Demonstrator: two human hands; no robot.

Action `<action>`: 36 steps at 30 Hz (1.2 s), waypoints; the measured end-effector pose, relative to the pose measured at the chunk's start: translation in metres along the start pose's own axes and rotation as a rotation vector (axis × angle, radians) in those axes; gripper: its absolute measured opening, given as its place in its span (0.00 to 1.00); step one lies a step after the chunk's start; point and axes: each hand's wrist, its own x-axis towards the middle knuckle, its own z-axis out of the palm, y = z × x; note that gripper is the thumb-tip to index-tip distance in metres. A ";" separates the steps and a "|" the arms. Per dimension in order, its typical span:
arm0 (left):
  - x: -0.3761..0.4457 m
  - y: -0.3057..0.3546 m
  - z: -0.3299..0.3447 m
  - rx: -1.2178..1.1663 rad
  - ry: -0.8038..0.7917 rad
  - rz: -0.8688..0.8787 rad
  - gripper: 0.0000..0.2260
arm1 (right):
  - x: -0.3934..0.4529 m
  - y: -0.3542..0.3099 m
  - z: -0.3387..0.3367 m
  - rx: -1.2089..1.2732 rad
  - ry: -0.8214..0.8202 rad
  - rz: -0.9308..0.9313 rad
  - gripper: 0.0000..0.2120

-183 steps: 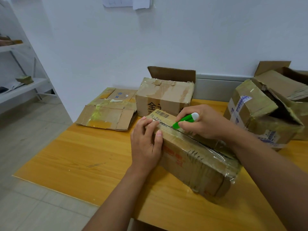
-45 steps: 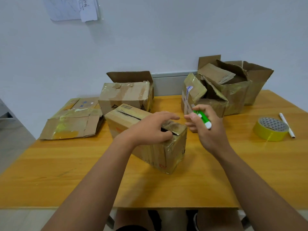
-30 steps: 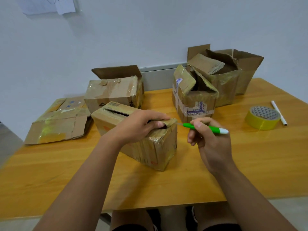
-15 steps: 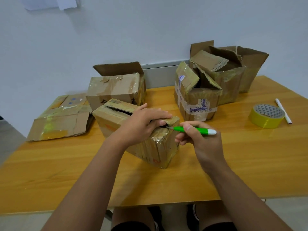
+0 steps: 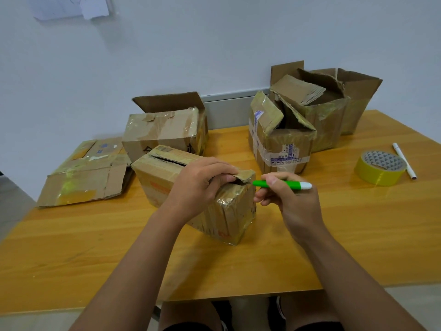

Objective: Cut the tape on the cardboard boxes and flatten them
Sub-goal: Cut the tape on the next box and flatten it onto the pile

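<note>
1. A flattened box (image 5: 83, 174) lies at the far left of the wooden table (image 5: 238, 259), its edge touching the boxes beside it.
2. Behind the middle stands a taped box (image 5: 164, 132) with one flap raised against the wall.
3. The box being worked on (image 5: 167, 177) sits near the table's centre, just in front of that taped box, a long slit open along its top.
4. The left hand (image 5: 198, 187) rests on top of this box, fingers curled over the right end of the slit and gripping the cardboard flap there.
5. The right hand (image 5: 291, 199) hovers just right of the box, thumb and fingers pinching a green cutter (image 5: 281, 184) held level, its tip at the box's upper right corner.
6. Further back stands a box with blue-printed tape (image 5: 279, 149), flaps loose, touching a torn open box (image 5: 322, 111).
7. At the right lie a yellow tape roll (image 5: 379, 167) and, just beside it, a white pen (image 5: 404, 160).
</note>
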 end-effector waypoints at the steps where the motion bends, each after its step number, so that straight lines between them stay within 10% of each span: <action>1: 0.000 0.000 0.000 -0.002 0.007 -0.002 0.11 | 0.001 0.001 -0.001 0.005 0.013 -0.003 0.05; 12: -0.001 0.006 -0.003 -0.053 -0.017 -0.166 0.07 | 0.008 -0.004 -0.018 0.045 0.126 -0.063 0.08; 23: -0.016 0.002 -0.006 0.055 0.047 -0.144 0.15 | 0.025 -0.003 0.012 -0.761 -0.346 -0.429 0.23; 36: -0.026 0.015 -0.010 0.093 -0.140 -0.204 0.14 | 0.033 -0.002 0.006 -0.820 -0.337 -0.492 0.14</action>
